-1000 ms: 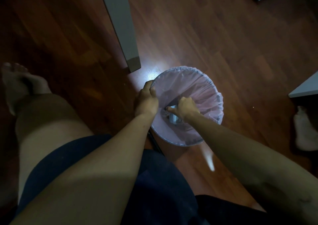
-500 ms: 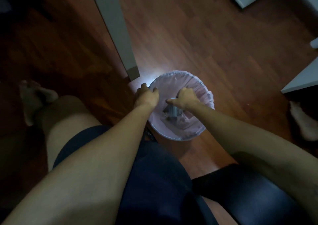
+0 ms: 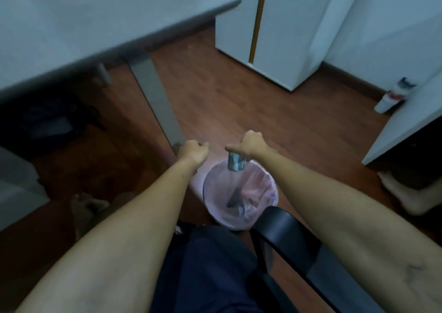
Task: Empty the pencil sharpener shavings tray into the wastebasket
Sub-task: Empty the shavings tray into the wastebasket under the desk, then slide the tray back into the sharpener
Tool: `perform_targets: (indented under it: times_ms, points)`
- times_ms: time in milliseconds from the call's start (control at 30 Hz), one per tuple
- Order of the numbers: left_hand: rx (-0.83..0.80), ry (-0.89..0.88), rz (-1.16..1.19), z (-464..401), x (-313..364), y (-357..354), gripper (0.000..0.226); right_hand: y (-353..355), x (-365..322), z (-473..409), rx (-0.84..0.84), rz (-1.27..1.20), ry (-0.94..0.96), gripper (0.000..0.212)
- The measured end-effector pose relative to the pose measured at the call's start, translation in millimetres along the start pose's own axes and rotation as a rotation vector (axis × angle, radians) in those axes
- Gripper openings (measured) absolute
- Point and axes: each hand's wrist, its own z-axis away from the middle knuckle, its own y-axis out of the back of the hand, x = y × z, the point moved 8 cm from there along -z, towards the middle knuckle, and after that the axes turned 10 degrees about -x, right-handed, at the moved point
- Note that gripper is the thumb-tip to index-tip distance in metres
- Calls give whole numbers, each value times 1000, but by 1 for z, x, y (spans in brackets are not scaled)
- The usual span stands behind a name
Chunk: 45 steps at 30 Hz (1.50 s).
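A small round wastebasket point(image 3: 270, 205) lined with a pale pink bag stands on the wood floor between my forearms. My right hand point(image 3: 251, 145) is raised above its far rim and is shut on a small grey-blue shavings tray point(image 3: 236, 161), which hangs down from my fingers. My left hand point(image 3: 192, 152) is lifted to the left of the basket, fingers curled, holding nothing and no longer touching the rim. Dark scraps lie at the bottom of the bag.
A grey desk point(image 3: 71, 25) with a grey leg point(image 3: 155, 102) stands at the left. White cabinets point(image 3: 282, 37) are at the back, a white surface point(image 3: 406, 126) at the right. A black chair arm point(image 3: 294, 241) is by my right forearm. Someone's foot point(image 3: 401, 193) rests at the right.
Both hands have risen out of the wastebasket. My left hand let go of the rim, and my right hand lifted the tray clear. The view tilted up toward the desk and cabinets.
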Motion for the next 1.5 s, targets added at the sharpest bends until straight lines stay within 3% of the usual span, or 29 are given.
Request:
perform_targets:
  times_ms: [133,400,567,633,767,933,1100,1200,1333,1500]
  points:
    - [37,-107,-41,41,45,41,43,50,-36,49,103,-129,37,54]
    - [216,-267,-90,139,118,147,44,137,-139,149,254,-333,252,53]
    - [238,-361,-13,197,130,230,42,162,-221,200,294,-367,427,34]
    - [261,-373,57,219,124,263,37,164,-253,211,286,-399,445,40]
    - [392,-375,104,253,93,327,30,146,-313,220,172,-523,521,55]
    - [736,-380,128,299,37,400,21,99,-380,223,27,-563,610,66]
    - [996,-294,83,333,-18,436,45,44,-429,223,-99,-616,660,62]
    - [1033,-218,66,330,-49,443,62,16,-452,216,-158,-666,689,58]
    - [974,-144,129,307,-79,439,80,-16,-469,210,-190,-720,712,35]
    - [957,-104,207,280,-96,434,81,-31,-471,194,-171,-795,688,33]
